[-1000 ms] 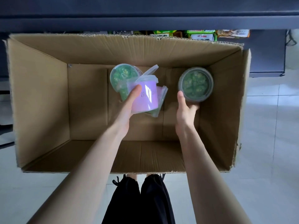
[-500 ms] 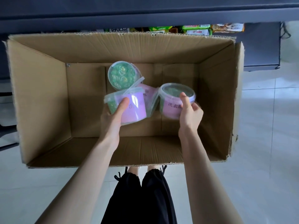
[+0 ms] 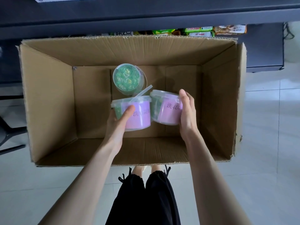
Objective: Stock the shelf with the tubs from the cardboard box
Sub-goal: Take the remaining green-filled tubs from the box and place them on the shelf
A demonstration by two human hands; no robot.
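**Left grip**: bare hand wrapped round a round clear-plastic tub with a purple label and green beads inside. The thumb lies across the label and the other fingers are hidden behind the wall. The hand is closed as far as the tub's girth allows. The tub is tilted, lid on, and by the look of it raised off the box floor. A translucent plastic strip stands up from the lid edge.

**Right grip**: bare hand clasping a second purple-labelled clear tub from its outer side. The palm is against the wall and one fingertip reaches past the lid rim. This tub is tilted too.

Both tubs lie between the two grips. Their rims touch or nearly touch; I cannot tell which.

**Beyond the left grip:** a third clear tub of green beads sits lid-up on the floor of the open brown cardboard box, with no hand on it.

**Past both grips, over the box's far wall:** the dark shelf, with coloured packets on a lower level.

**Handling (my judgement):**
- The tubs look stiff, thin-walled and smooth, so probably a little slick.
- Filled with beads, each should be a moderate one-hand load, and the contents may shift when tipped.
- The snap lid could pop if a tub is lifted by the rim or strip alone.
- The best hold is round the mid-wall over the label, thumb opposing fingers.
- Level each tub before setting it on the shelf.
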